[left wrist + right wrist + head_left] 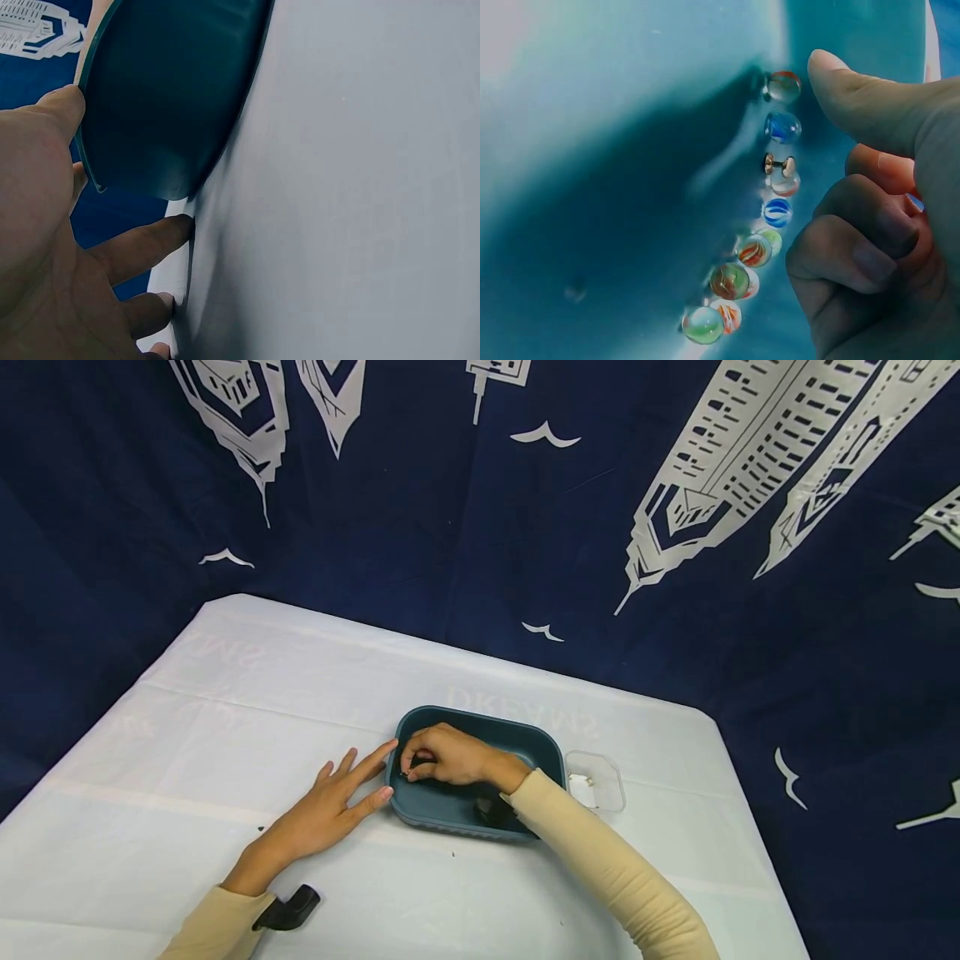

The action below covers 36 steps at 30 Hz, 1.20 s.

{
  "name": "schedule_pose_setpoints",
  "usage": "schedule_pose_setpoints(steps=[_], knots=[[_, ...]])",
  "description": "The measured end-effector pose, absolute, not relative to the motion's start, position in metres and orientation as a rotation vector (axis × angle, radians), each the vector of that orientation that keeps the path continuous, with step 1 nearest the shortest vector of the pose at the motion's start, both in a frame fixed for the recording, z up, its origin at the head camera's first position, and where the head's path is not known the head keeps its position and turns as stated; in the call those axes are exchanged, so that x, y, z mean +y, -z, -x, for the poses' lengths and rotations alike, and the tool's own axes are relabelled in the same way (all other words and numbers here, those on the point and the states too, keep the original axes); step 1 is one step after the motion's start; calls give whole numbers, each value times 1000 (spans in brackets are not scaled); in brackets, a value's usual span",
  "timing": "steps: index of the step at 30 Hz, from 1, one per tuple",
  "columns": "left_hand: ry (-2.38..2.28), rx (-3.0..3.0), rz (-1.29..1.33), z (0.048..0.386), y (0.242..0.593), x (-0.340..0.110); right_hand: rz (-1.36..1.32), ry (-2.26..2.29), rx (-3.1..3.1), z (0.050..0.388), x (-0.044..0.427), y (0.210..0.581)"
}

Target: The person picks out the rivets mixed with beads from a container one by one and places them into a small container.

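Note:
A dark teal plastic tub stands on the white table. My left hand touches its left end, thumb and index finger on the rim, the other fingers spread. In the left wrist view the thumb rests on the rim. My right hand is inside the tub near its left end, fingers curled and thumb held apart in the right wrist view. Whether the curled fingers hide anything cannot be seen. Several glass marbles lie in a line beside the fingers. Among them is a small gold double-ended stud.
Right of the tub stands a clear plastic box with a white piece and small gold bits inside. Black wrist cameras sit at both wrists. Behind the table hangs a navy cloth with white building prints. Small dark specks dot the table.

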State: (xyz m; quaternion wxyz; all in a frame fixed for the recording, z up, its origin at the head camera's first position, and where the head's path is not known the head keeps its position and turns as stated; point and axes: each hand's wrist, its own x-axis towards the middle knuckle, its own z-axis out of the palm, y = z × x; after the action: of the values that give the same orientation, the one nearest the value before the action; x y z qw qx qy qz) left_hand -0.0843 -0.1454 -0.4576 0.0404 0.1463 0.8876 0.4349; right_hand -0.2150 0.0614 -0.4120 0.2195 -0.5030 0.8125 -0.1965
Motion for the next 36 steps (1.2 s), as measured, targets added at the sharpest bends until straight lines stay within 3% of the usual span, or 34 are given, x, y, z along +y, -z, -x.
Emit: schedule_pose_setpoints(steps=[36], knots=[[-1347, 2720, -445, 86, 460, -146, 1373, 607, 2273, 223, 99, 398]])
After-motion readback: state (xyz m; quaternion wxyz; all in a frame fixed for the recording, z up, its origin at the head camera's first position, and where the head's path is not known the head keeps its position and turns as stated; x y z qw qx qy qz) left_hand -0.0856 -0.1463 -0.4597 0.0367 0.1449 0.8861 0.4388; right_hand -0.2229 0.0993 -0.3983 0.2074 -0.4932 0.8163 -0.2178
